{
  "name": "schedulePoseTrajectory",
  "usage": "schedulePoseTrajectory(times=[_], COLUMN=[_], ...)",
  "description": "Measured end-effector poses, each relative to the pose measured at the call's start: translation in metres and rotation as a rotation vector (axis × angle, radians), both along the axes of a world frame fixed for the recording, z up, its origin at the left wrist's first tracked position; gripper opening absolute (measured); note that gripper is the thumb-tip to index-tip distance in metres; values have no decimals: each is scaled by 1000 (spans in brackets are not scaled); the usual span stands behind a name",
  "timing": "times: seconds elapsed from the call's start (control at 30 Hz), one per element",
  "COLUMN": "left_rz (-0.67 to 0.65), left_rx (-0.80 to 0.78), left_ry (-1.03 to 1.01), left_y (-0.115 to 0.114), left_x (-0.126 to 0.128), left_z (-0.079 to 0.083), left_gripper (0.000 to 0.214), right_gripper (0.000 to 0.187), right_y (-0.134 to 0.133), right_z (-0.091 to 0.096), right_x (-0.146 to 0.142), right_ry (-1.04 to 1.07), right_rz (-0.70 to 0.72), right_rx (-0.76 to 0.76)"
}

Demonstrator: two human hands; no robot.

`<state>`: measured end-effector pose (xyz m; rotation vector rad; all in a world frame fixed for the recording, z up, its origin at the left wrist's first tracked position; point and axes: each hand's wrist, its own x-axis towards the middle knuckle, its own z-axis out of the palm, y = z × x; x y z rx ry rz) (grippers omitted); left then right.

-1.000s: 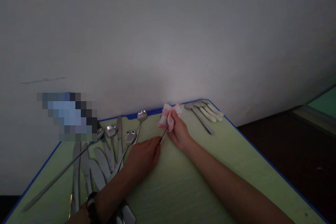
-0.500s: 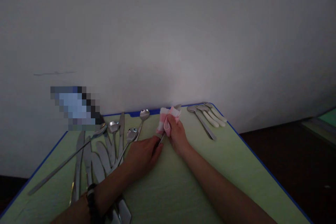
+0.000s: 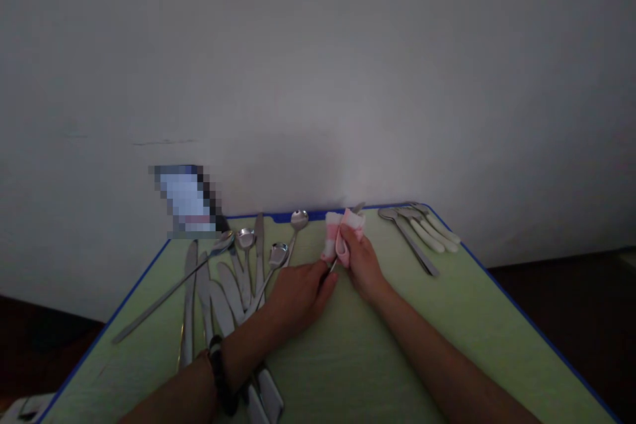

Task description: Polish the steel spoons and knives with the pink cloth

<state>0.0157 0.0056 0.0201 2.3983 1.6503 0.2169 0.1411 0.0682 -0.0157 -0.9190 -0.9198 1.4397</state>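
Note:
My left hand (image 3: 304, 295) is closed on the near end of a thin piece of metal cutlery (image 3: 358, 208). A pink-and-white cloth (image 3: 332, 236) is folded round its middle, and my right hand (image 3: 365, 265) pinches the cloth against it. Only the flat grey tip beyond the cloth and a short stretch near my left fingers show, so I cannot tell its kind. To the left of my left hand lie a round-bowled spoon (image 3: 299, 219), a spoon with a squarish bowl (image 3: 279, 254) and several table knives (image 3: 187, 305), some hidden under my forearm.
Right of my hands lie spoons (image 3: 415, 245) and white-handled forks (image 3: 428, 236) by the far edge. A long-handled spoon (image 3: 166, 295) slants across the left side. A blurred phone-like screen (image 3: 186, 199) leans at the wall. The green table (image 3: 377, 358) has a blue rim.
My view has swung a little left, so everything sits farther right in the picture. Both hands keep their hold on the cutlery and cloth, with hardly any movement over the table.

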Motion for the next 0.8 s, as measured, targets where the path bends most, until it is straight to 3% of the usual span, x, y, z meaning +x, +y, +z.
schedulePoseTrajectory(times=[0.2,0.4,0.8], left_rz=[-23,-12,-11], left_rx=[6,-25,62], left_ry=[-39,-41,12], left_y=[1,2,-4], left_x=[-3,-3,-3], left_z=[1,1,-6], left_gripper=[33,33,35], right_gripper=[24,26,31], right_y=[-7,-2,-1], right_z=[10,6,0], right_x=[-4,-4,-4], right_ry=[89,31,-24], right_rz=[-42,-19,9], right_rx=[-108,-60,32])
